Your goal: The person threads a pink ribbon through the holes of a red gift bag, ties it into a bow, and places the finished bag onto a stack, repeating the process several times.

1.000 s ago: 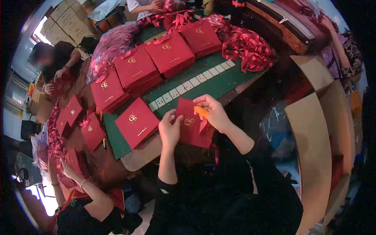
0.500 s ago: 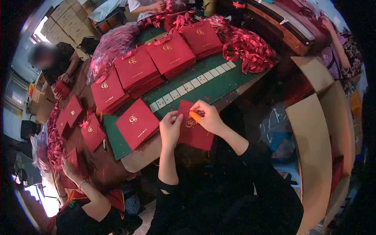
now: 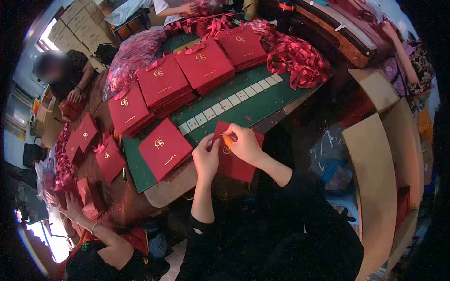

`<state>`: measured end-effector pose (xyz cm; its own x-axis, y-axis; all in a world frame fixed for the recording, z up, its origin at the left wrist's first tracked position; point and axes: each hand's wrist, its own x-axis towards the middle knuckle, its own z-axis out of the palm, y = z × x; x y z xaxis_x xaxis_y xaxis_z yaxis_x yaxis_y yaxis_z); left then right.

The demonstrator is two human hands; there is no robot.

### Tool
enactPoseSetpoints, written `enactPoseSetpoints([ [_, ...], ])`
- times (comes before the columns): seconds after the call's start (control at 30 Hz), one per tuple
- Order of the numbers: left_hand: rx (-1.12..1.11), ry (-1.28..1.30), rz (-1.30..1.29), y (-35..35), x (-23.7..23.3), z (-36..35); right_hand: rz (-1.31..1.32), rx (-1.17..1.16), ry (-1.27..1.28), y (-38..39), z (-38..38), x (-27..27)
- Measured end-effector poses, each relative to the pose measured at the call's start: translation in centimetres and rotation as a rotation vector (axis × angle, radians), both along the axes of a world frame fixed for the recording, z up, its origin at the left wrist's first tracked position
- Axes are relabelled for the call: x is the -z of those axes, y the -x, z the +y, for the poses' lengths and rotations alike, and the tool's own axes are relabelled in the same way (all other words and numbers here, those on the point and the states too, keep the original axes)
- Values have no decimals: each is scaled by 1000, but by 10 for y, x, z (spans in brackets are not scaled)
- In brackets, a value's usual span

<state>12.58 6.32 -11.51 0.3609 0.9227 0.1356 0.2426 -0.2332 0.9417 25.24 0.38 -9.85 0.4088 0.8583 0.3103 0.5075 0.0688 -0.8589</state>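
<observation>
A red paper gift bag (image 3: pixel 238 169) with a gold emblem is held in front of my body, by the table's near edge. My left hand (image 3: pixel 206 157) pinches its upper left side between thumb and fingers. In my right hand (image 3: pixel 247 146) is a small orange-handled tool (image 3: pixel 228 140), held over the upper part of the bag. The fingers hide the tool's tip. Another red bag (image 3: pixel 165 149) lies flat on the green mat (image 3: pixel 140 172), just left of my left hand.
Stacks of red bags (image 3: pixel 205 63) with ribbon handles line the mat's far side. Before them runs a row of white cards (image 3: pixel 225 104). A heap of red ribbons (image 3: pixel 304 63) lies at the right, an open cardboard box (image 3: pixel 370 192) beside me. Co-workers handle bags at left.
My right hand has shifted slightly left and down with the orange-handled tool, its grip turned. My left hand stays on the bag. The co-worker's hand at lower left has moved left.
</observation>
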Motion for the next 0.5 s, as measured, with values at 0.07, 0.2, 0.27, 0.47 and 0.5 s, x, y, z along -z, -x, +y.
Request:
enactPoseSetpoints([
  [0.07,0,-57,8,1,2,-1,-15,22,-26,4,2,5],
  [0.2,-7,-20,108,1,-7,-5,-56,10,-60,4,5,2],
  [0.27,5,-31,91,1,-9,-6,-30,-14,30,0,7,2],
  [0.47,48,-82,62,2,-13,-10,331,-155,114,-4,15,10],
  [0.5,27,-61,53,2,-13,-10,296,-150,117,-4,14,8],
])
